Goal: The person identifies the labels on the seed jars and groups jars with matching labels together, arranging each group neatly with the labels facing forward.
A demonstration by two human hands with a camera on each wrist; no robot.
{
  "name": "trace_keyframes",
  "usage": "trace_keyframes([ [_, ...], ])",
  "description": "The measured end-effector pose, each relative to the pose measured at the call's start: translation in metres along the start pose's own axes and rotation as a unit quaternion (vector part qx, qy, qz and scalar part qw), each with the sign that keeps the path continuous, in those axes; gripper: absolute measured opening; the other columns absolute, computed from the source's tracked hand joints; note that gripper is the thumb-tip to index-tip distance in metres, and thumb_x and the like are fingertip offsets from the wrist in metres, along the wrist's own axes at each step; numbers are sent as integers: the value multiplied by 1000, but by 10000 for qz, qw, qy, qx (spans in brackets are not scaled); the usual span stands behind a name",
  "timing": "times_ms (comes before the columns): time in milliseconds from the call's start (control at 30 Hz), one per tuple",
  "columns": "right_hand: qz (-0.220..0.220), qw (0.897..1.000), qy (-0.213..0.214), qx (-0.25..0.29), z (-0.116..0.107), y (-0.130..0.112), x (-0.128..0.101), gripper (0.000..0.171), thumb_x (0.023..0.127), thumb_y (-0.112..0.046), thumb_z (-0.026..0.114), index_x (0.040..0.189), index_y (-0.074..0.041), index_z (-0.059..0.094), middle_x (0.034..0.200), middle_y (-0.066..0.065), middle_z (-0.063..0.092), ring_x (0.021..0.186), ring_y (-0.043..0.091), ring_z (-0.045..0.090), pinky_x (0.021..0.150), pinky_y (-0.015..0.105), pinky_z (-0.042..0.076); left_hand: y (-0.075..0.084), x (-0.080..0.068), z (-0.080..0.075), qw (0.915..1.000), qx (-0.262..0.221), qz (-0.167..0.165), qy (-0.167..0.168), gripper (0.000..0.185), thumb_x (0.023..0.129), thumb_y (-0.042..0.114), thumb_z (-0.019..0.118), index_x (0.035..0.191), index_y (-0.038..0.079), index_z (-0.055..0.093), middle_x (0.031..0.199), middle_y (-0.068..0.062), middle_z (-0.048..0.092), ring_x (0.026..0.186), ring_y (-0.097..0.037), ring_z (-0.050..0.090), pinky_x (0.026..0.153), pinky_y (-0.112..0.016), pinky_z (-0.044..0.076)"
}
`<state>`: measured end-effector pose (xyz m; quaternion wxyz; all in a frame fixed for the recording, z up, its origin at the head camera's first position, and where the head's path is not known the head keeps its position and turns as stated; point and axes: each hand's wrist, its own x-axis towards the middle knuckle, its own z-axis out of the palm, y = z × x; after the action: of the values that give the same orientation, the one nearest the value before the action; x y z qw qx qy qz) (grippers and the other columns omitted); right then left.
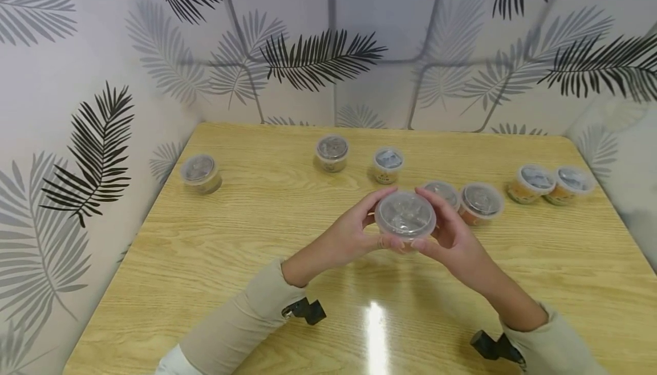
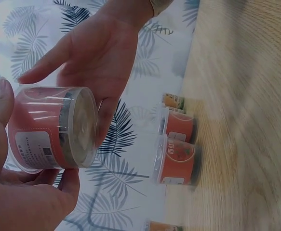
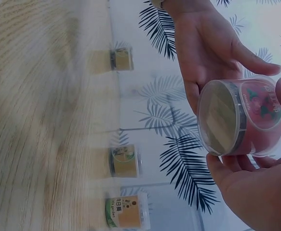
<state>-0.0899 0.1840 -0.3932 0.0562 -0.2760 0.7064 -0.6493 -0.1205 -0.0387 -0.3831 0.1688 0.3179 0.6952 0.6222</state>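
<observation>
A round clear plastic tub [image 1: 405,215] with a transparent lid is held over the middle of the table. My left hand [image 1: 346,235] grips its left side, and my right hand [image 1: 459,249] grips its right side. Both thumbs lie along the near side, tips close together; the other fingers wrap round the sides. In the left wrist view the tub [image 2: 36,118] shows a red label with a white text panel and barcode. The right wrist view shows a red fruit picture with green leaves on the tub [image 3: 263,113]. Its base is tipped toward the wrist cameras.
Just behind my right hand stand two red-labelled tubs [image 1: 481,201]. Two orange-labelled tubs [image 1: 535,184] sit side by side at the right. Farther back are two more, a left one [image 1: 332,153] and a right one [image 1: 387,164]. Another tub [image 1: 200,174] stands at the far left.
</observation>
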Motion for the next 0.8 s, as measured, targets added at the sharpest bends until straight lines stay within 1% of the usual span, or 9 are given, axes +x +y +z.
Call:
trace_keyframes([
  [167, 70, 10000, -51, 26, 0, 0, 0, 74, 88, 8, 56, 148, -9, 17, 141, 16, 28, 124, 19, 39, 95, 22, 41, -2, 0, 0, 9999, 112, 2, 92, 85, 79, 18, 73, 147, 9, 22, 140, -3, 38, 124, -13, 41, 104, -26, 33],
  [300, -35, 9999, 39, 133, -2, 0, 1, 70, 88, 10, 54, 147, -6, 19, 142, 16, 29, 127, 18, 37, 100, 22, 36, -4, 0, 0, 9995, 120, 77, 294, 81, 79, 15, 74, 145, 11, 27, 135, -3, 42, 121, -13, 43, 101, -26, 36],
  [367, -154, 9995, 102, 240, -3, 0, 2, 67, 89, 11, 53, 146, -3, 20, 143, 15, 30, 128, 18, 36, 101, 22, 35, -6, 1, -2, 9991, 43, 146, 399, 77, 80, 14, 73, 143, 10, 29, 133, -4, 43, 119, -15, 44, 100, -25, 38],
  [467, -313, 9984, 179, 426, -4, 1, 3, 64, 89, 12, 51, 145, -1, 23, 143, 14, 31, 128, 19, 36, 103, 23, 34, 4, -2, -3, 9986, -56, 155, 508, 70, 82, 9, 70, 141, 3, 31, 133, -10, 42, 118, -22, 44, 99, -28, 39],
  [500, -350, 9981, 200, 459, -5, 1, 3, 62, 89, 13, 50, 144, 0, 24, 143, 14, 31, 129, 19, 35, 103, 24, 34, 3, -2, -4, 9984, -84, 174, 539, 69, 83, 11, 69, 140, 3, 32, 133, -10, 42, 118, -23, 45, 99, -29, 40],
  [600, -383, 9974, 254, 554, -5, 0, 2, 60, 89, 13, 49, 143, 1, 25, 142, 15, 32, 129, 20, 35, 102, 24, 35, 3, -3, -4, 9979, -110, 213, 594, 63, 84, 11, 68, 138, 4, 35, 131, -9, 44, 116, -23, 46, 98, -30, 41],
  [700, -399, 9969, 285, 608, -5, 0, 1, 59, 89, 13, 49, 143, 1, 26, 142, 15, 33, 129, 21, 35, 101, 25, 36, -7, -1, -5, 9974, -108, 321, 630, 61, 84, 14, 69, 137, 11, 39, 129, -5, 46, 114, -19, 47, 97, -29, 42],
  [800, -434, 9962, 303, 687, -5, -1, 0, 59, 89, 14, 49, 142, 2, 26, 141, 15, 34, 127, 21, 36, 101, 25, 37, -6, -1, -3, 9975, -131, 332, 605, 59, 85, 12, 68, 136, 12, 39, 128, -4, 46, 114, -18, 47, 96, -29, 42],
])
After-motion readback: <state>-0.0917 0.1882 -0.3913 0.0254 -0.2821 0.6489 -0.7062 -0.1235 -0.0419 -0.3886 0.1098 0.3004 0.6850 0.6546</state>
